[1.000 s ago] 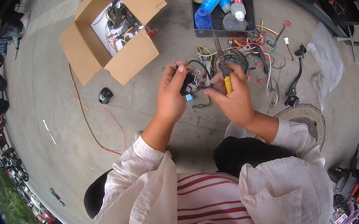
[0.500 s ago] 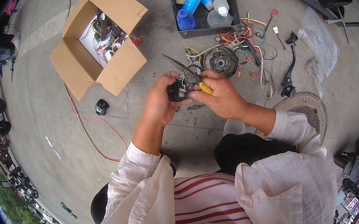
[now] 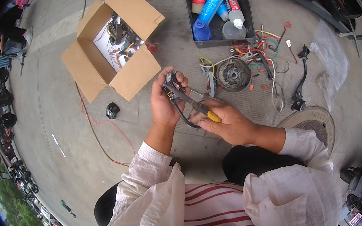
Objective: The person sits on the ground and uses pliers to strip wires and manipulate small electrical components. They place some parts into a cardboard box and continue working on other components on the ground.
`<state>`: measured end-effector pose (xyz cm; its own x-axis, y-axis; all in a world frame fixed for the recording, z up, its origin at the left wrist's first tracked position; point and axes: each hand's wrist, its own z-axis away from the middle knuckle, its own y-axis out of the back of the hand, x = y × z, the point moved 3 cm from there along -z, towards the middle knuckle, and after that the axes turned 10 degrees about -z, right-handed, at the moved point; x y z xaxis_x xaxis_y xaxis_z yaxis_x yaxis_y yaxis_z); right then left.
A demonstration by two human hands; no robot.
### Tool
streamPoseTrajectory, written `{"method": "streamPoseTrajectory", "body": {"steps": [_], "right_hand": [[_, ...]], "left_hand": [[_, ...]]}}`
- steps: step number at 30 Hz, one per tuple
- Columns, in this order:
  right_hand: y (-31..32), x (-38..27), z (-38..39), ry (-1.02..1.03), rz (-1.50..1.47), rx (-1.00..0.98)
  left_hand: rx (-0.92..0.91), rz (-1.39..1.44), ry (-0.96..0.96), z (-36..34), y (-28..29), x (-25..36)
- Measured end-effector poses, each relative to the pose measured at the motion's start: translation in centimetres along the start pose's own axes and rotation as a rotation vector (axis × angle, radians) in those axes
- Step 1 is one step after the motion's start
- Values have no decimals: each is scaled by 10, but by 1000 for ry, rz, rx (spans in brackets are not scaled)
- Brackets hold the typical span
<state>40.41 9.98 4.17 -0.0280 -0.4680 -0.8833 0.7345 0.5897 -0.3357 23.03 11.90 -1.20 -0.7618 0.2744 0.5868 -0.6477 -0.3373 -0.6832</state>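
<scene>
Against the fingers of my left hand (image 3: 163, 108) rests a small black switch housing (image 3: 181, 78), its hollow side showing coloured wires. A black cable (image 3: 179, 112) curves down from it toward my right hand (image 3: 233, 123). That hand is closed round a dark, long-bladed tool with a yellow handle (image 3: 213, 116). The blade lies across the front of the housing, its tip by my left thumb. A thin metal shaft (image 3: 196, 93) shows beside the blade; I cannot tell whether it belongs to the same tool.
An open cardboard box (image 3: 91, 65) of parts stands ahead on the left. A black bin (image 3: 222, 41) holds bottles and tubes. Nearby lie a round metal hub (image 3: 233, 75), tangled wires (image 3: 271, 61), a brake lever (image 3: 302, 79) and a black switch piece (image 3: 112, 110). A manhole cover (image 3: 314, 124) is at right.
The housing has turned and risen in my left hand, so its cable now shows. The blade has swung down from pointing past the housing to lying across it. The view has shifted slightly.
</scene>
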Motion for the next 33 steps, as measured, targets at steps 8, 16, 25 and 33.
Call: {"method": "streamPoseTrajectory", "body": {"steps": [8,16,25,33], "right_hand": [[23,17,4,122,381,-49],[19,18,1,56,356,-153],[19,17,6,-381,92,-184],[11,18,4,-367,-52,-113]], "left_hand": [[-174,247,151,6,27,7],[-144,127,136,6,25,10],[-133,17,157,4,28,7],[160,-106,195,10,33,-5]]}}
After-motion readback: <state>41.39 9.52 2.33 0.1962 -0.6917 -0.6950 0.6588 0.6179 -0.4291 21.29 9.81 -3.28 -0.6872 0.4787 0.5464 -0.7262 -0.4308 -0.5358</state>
